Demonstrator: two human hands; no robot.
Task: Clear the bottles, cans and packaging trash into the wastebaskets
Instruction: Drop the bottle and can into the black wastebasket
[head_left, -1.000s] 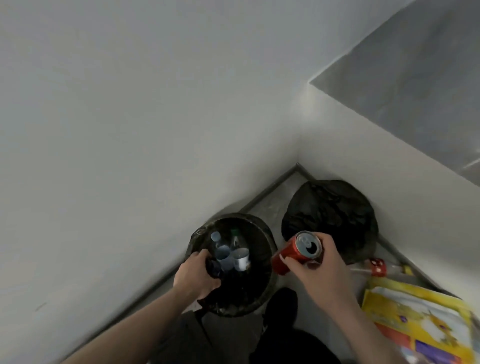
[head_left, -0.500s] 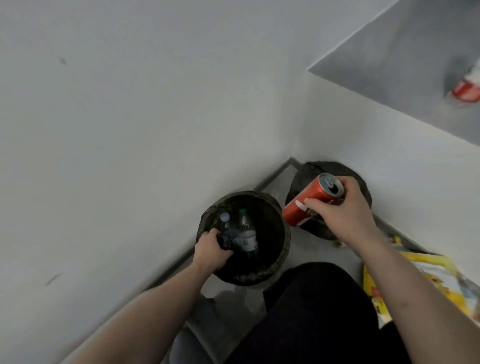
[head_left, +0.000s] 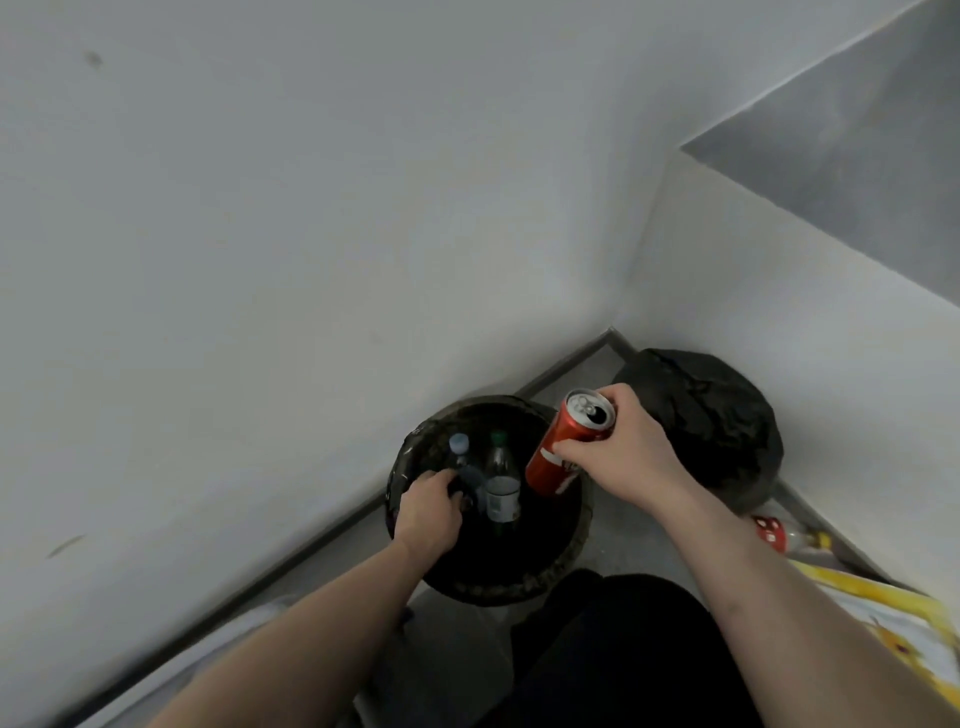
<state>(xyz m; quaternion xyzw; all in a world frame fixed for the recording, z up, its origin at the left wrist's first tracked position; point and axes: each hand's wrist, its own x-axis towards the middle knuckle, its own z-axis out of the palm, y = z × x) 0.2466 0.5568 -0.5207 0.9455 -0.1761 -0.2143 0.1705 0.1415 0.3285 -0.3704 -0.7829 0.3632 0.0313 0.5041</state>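
Observation:
A round black-lined wastebasket (head_left: 524, 587) stands on the floor by the wall. Inside it are a clear bottle with a pale blue cap (head_left: 460, 452) and one with a green cap (head_left: 501, 486). My left hand (head_left: 428, 512) reaches into the basket and grips a dark object beside the bottles; what it is I cannot make out. My right hand (head_left: 626, 452) holds a red drink can (head_left: 566, 441), tilted, over the basket's right rim. A second wastebasket (head_left: 722, 431) with a black bag stands in the corner behind my right hand.
White walls meet in a corner behind the baskets. On the floor at right lie a clear bottle with a red label (head_left: 779, 535) and a yellow printed package (head_left: 893, 618). My dark-clothed leg (head_left: 613, 654) sits just in front of the basket.
My right hand has carried the can from over the corner basket leftward, over the near basket's rim. My left hand stays inside the near basket. The view has shifted.

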